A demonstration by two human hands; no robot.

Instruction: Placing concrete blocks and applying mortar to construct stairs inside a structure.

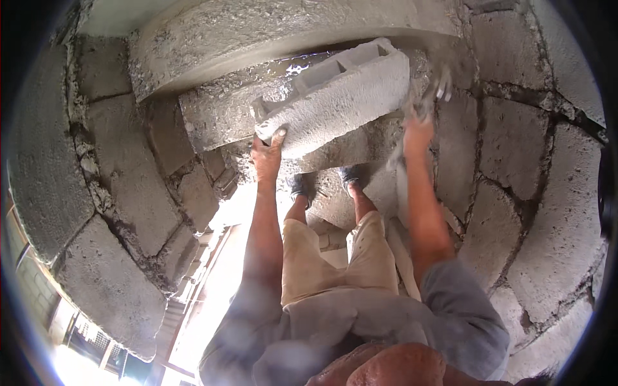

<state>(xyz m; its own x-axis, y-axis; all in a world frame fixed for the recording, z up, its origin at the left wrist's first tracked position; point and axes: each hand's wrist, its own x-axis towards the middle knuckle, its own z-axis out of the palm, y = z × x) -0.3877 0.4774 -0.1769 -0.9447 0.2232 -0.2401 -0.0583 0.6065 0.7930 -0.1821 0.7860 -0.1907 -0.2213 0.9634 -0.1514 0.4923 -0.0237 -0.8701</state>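
Head view: scanned across from far left. Logged a rough concrete-block wall (pixel 122 161) with crumbly mortar joints, then a sunlit opening (pixel 212 273) past its lower edge. Next over, noted a damp-looking, mortar-smeared ledge (pixel 212 112), partly hidden behind the block. Found left hand (pixel 266 159) pinching the left end of a hollow concrete block (pixel 351 96), thumb on the near face, fingers curled at the end. Located the block mid-view, slanted, cavities showing, just in front of a rough concrete beam (pixel 290 38). Could not tell whether resting fully on the ledge or partly held up. Marked dark shoes (pixel 349 173) below the block. Tagged right hand (pixel 418 132) near the block's right end, badly blurred; could not tell spread or closed, touching or apart, nor the nature of the grey smear past the fingertips. Finished at a second block wall (pixel 512 135), far right.

Judged the step in hand as positioning the block at the ledge, left end steadied. Judged the next move as calling for control of the right end and even support underneath.
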